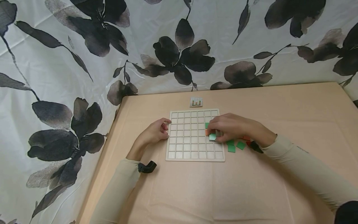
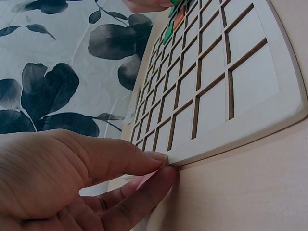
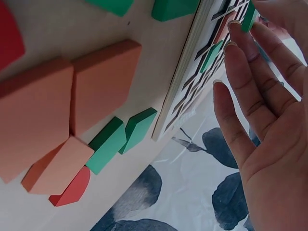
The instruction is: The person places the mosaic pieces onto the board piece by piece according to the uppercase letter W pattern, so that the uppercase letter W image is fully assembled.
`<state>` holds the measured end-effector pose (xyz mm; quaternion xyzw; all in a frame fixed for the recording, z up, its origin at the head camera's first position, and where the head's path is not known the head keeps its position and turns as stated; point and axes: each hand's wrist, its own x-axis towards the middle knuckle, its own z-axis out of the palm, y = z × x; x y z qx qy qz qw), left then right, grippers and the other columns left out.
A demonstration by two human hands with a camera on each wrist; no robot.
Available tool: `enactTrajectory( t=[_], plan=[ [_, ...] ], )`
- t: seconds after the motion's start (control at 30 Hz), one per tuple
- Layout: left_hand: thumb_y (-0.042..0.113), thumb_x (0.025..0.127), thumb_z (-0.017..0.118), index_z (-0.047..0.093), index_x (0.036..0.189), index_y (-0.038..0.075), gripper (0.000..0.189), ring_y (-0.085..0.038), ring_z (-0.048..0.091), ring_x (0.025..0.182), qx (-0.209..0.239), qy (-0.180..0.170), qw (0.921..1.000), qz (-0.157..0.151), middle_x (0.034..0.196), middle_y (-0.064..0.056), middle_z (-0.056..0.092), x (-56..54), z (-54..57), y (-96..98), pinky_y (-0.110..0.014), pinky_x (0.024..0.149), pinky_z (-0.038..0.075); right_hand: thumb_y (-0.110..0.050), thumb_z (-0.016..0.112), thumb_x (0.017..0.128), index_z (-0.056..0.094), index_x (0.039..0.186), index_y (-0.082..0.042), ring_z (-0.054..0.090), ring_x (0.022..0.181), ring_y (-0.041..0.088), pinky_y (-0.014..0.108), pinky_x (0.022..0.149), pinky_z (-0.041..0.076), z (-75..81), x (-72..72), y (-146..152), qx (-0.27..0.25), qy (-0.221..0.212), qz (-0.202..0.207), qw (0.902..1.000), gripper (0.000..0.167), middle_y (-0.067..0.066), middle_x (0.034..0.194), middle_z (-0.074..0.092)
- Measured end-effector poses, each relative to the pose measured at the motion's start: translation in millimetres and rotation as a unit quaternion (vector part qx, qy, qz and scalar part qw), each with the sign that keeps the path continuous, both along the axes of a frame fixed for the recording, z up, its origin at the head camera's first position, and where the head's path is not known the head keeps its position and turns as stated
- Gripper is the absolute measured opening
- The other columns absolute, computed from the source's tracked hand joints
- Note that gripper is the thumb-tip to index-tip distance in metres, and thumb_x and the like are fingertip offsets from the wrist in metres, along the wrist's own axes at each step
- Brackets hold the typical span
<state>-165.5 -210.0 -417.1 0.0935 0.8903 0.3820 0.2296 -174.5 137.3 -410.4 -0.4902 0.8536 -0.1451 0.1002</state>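
Observation:
A white grid board (image 1: 184,137) with square cells lies on the table. My left hand (image 1: 154,131) is at its left edge, thumb and fingertips pinching the rim in the left wrist view. Above the right part of the board, my right hand (image 1: 232,126) pinches a green square tile (image 1: 212,137) between thumb and fingers. Just beyond that tile, a green tile (image 1: 207,125) and an orange tile (image 1: 207,132) sit in cells of one column. The right hand's other fingers (image 3: 236,122) extend loosely in the right wrist view.
Loose green tiles (image 1: 231,148) lie right of the board. Orange tiles (image 3: 106,86) and a red piece (image 3: 72,190) lie there too, partly under the right forearm. A small card with a grid pattern (image 1: 196,102) is behind the board. Floral cloth (image 1: 134,46) hangs beyond the table.

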Motion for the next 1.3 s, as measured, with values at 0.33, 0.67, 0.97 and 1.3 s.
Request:
enactTrajectory(
  t=[0.33,0.67,0.97,1.3],
  plan=[
    [-0.009,0.087,0.07,0.048,0.142,0.001,0.06,-0.019,0.055,0.086,-0.007,0.0,1.0,0.001,0.103,-0.012,0.052,-0.2,0.2,0.2,-0.026,0.069,0.046,-0.022,0.075,0.081,0.072,0.106,-0.022,0.054,0.083,0.005,0.028,0.072,0.047,-1.6,0.2,-5,0.005,0.007,0.007,0.9999,0.024,-0.01,0.092,0.063],
    [-0.008,0.087,0.07,0.048,0.142,0.002,0.06,-0.02,0.055,0.087,-0.009,-0.002,0.9999,0.007,0.104,-0.012,0.052,0.6,-0.6,0.5,-0.027,0.069,0.046,-0.023,0.075,0.081,0.071,0.103,-0.022,0.053,0.086,0.01,0.031,0.075,0.049,-5.3,-0.1,-10,0.016,0.031,0.025,0.9991,0.022,-0.009,0.094,0.061],
    [-0.008,0.088,0.069,0.048,0.142,0.002,0.059,-0.02,0.055,0.088,-0.011,-0.002,0.9999,0.004,0.104,-0.012,0.052,1.0,0.1,0.7,-0.027,0.07,0.046,-0.026,0.077,0.082,0.07,0.1,-0.023,0.05,0.085,0.01,0.031,0.073,0.048,-7.9,-0.2,-13,0.02,0.054,0.041,0.9975,0.02,-0.009,0.092,0.056],
    [-0.008,0.088,0.069,0.048,0.142,0.001,0.059,-0.02,0.054,0.087,-0.009,-0.002,1.0,0.001,0.105,-0.013,0.052,1.1,0.6,0.8,-0.027,0.069,0.046,-0.024,0.077,0.082,0.071,0.102,-0.021,0.051,0.084,0.011,0.033,0.074,0.05,-7.6,0.0,-14,0.021,0.06,0.049,0.9968,0.021,-0.006,0.095,0.058]
  ],
)
